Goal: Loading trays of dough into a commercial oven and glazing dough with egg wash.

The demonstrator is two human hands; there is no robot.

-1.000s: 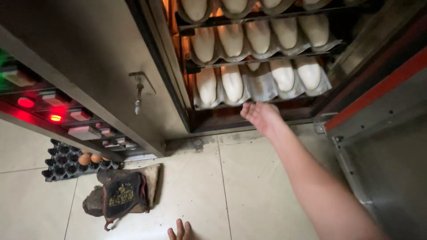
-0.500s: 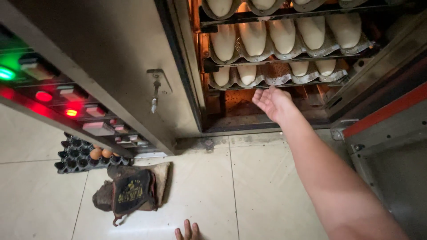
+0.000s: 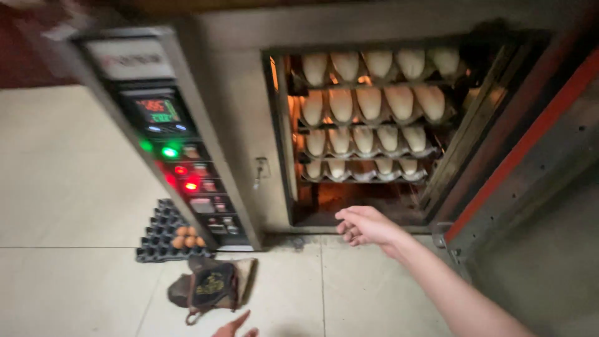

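Pale tiled floor (image 3: pixel 75 187), with a tall metal incubator cabinet (image 3: pixel 237 125) standing on it, its door (image 3: pixel 530 168) swung open at the right.

Right hand (image 3: pixel 365 226): stretched out low before the cabinet's opening, fingers loosely curled, holding nothing, touching nothing. Nearest to it is the bottom tier of whitish eggs in wavy grey trays (image 3: pixel 362 168), just above and behind the hand; three more tiers are stacked above, lit orange from within.

Left hand (image 3: pixel 234 326): only fingertips show at the bottom edge of the view, over the floor; how far open, cannot tell.

Slanted control panel (image 3: pixel 181 162): on the cabinet's left front, with a small display and green and red lamps.

Black plastic egg tray (image 3: pixel 165 234): on the floor at the panel's foot, carrying a few brown eggs (image 3: pixel 187 240).

Dark brown bag (image 3: pixel 209 287): on the floor, just in front of the tray.
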